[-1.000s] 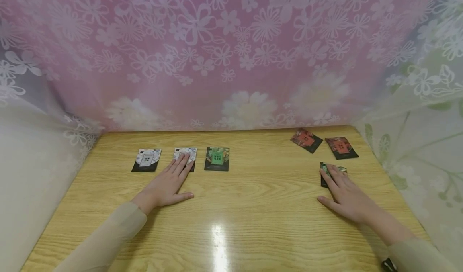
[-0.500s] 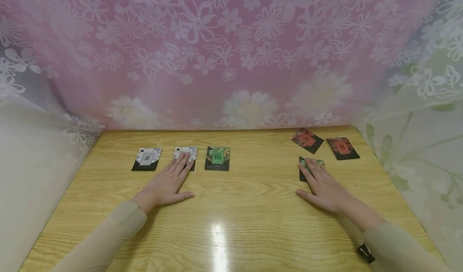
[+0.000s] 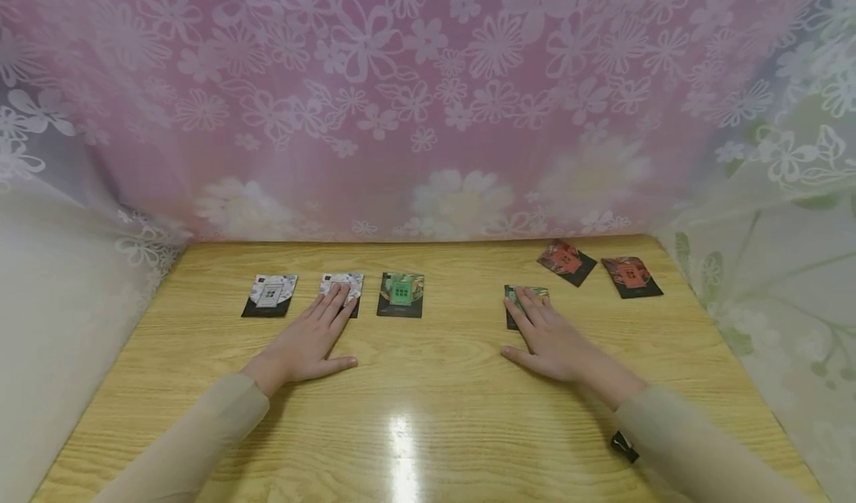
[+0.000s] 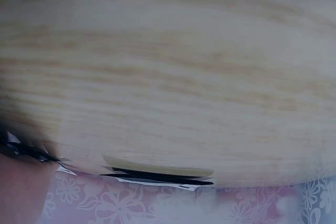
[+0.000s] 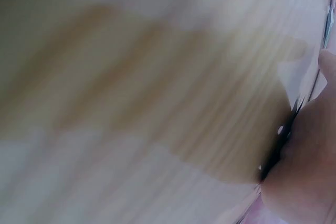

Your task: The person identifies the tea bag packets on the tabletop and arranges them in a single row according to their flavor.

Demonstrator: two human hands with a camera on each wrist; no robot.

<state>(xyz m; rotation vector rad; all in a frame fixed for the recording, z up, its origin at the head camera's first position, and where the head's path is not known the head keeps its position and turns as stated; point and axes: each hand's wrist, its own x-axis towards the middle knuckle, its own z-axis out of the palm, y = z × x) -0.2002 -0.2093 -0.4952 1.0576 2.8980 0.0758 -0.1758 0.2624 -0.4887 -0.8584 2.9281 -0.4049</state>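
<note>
**Both hands flat on packets at the far half of the table**

From my remote seat, the head view showed the right hand [image 3: 548, 339] lying flat on the wooden table [image 3: 428, 406], its straight fingers pressing on a green packet [image 3: 513, 295]. Nothing was pinched or curled round; the fingers were extended and close together, the thumb spread out to the left on the bare wood. The green packet lay right of the table's middle, its long axis running roughly from near to far, with the dark lower edge toward me and the patterned end toward the curtain [image 3: 428, 102]. Most of it sat under the fingers, so I could not read its face.

The left hand [image 3: 309, 343] was also flat, fingers straight, the tips resting on a white packet [image 3: 342, 284] in the middle of a row of three. A second white packet [image 3: 270, 295] lay just to its left, and a packet with a green label [image 3: 400, 293] just to its right. All three stood with their long axes near to far, dark ends toward me.

Two red packets [image 3: 565, 261] [image 3: 631, 276] lay near the far right corner, tilted, well apart from the row.

Both wrist views were blurred; I saw only wood grain and an edge of skin.
</note>
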